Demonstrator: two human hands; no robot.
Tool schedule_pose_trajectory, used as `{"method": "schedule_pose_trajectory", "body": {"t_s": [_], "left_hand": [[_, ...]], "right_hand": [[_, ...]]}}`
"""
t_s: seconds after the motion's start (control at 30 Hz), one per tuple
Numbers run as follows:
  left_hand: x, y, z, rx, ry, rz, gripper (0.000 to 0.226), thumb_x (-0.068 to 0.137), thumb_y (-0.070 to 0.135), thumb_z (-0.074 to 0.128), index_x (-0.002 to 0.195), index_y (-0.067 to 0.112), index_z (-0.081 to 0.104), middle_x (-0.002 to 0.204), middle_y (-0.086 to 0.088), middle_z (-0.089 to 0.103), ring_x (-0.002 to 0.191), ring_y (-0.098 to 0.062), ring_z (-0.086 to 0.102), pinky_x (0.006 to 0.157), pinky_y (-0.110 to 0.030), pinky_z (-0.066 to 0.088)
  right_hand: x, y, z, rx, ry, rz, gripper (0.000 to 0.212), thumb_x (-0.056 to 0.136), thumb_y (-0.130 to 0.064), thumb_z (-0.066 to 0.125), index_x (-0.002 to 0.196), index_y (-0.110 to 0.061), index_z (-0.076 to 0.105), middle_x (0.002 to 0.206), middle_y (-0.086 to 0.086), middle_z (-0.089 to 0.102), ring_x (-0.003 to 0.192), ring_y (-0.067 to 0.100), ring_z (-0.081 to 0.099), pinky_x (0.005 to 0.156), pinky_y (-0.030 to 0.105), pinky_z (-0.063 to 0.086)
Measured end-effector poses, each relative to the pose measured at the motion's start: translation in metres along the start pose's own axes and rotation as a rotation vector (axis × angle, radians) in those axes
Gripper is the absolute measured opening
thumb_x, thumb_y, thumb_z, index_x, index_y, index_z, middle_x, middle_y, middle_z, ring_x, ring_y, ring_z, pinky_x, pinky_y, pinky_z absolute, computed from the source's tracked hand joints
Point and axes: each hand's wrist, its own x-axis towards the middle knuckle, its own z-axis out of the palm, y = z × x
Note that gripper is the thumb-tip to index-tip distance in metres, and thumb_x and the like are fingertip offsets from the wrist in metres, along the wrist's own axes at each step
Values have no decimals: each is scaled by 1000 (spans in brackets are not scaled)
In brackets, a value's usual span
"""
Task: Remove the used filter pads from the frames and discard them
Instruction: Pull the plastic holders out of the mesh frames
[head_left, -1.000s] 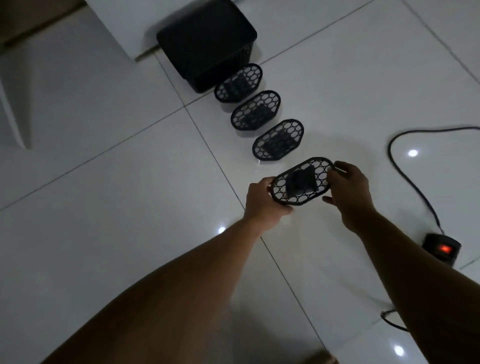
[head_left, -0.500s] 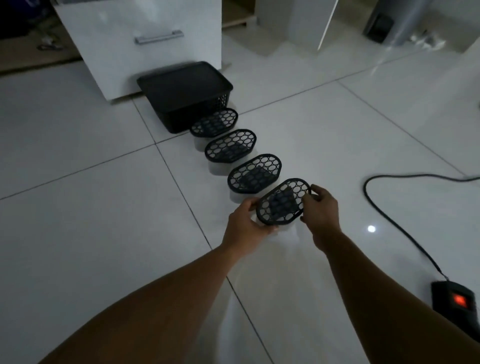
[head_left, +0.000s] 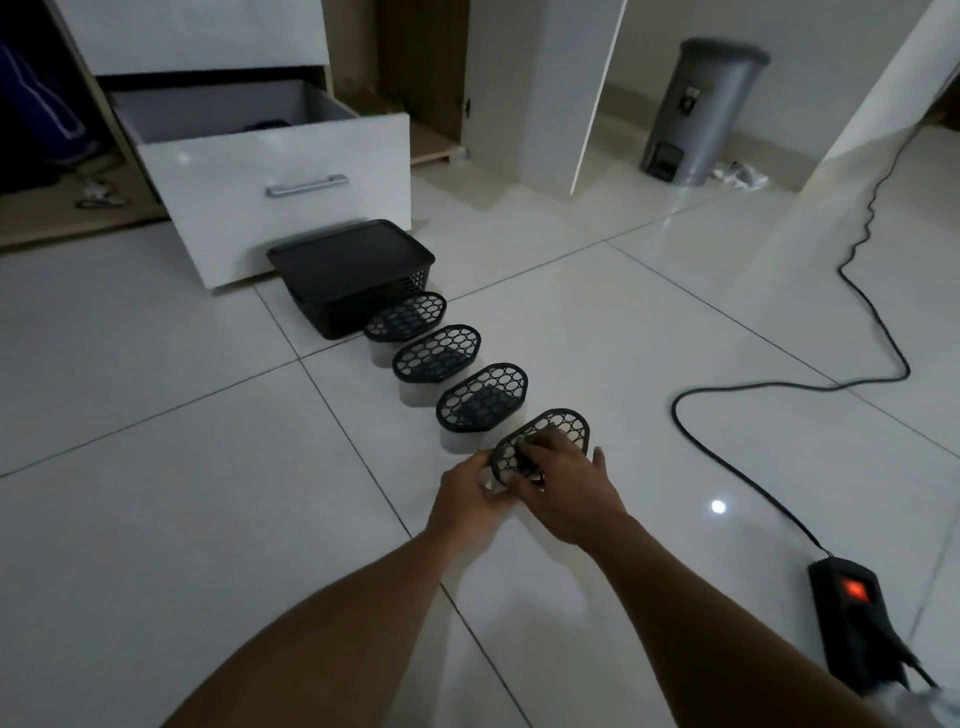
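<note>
While the left hand (head_left: 470, 493) grips the nearest frame (head_left: 563, 428) on the floor (head_left: 208, 519) and the right hand (head_left: 561, 493) pinches the pad (head_left: 525, 461) inside it, yanking too hard could crack the frame, I reckon.

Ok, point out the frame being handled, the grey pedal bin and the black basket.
handled frame (head_left: 563, 431), head view, honeycomb top beyond the fingers.
grey pedal bin (head_left: 706, 104), head view, body front.
black basket (head_left: 350, 257), head view, lid.

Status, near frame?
Left hand grips near frame at its end. Right hand over its mesh, grip unclear. Pad hidden. Nothing blocking.
</note>
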Motion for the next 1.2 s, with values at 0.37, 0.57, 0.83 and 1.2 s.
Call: {"method": "schedule_pose_trajectory", "body": {"t_s": [0.37, 0.57, 0.83, 1.2], "left_hand": [[3, -6, 2, 56, 26, 76, 31, 74, 12, 80, 100, 24, 67, 79, 18, 68, 65, 12, 64, 57, -6, 43], [7, -16, 4, 92, 32, 95, 35, 75, 18, 82, 107, 22, 69, 72, 9, 70, 55, 1, 62, 55, -10, 43], [9, -22, 7, 114, 53, 118, 39, 76, 22, 83, 112, 25, 68, 87, 9, 75, 72, 0, 70, 73, -25, 59], [12, -30, 9, 152, 57, 83, 50, 71, 34, 87, 114, 23, 64, 76, 2, 73, 62, -7, 64, 59, -14, 51]], "right_hand": [[10, 8, 7, -514, 33, -307, 60, 97, -50, 32, 113, -2, 63, 101, 19, 68, 90, 35, 66, 77, 43, 56], [14, 9, -1, -516, 127, -373, 58, 83, -63, 42, 93, -11, 66, 85, 9, 68, 82, 27, 66, 57, 34, 54], [20, 12, 9, -526, 150, -436, 45, 90, -51, 57, 96, -6, 63, 86, 18, 68, 81, 37, 65, 62, 42, 57], [47, 32, -63, 551, 603, 242, 32, 101, -47, 35, 110, -22, 54, 93, 10, 67, 85, 36, 63, 73, 40, 50]]}}
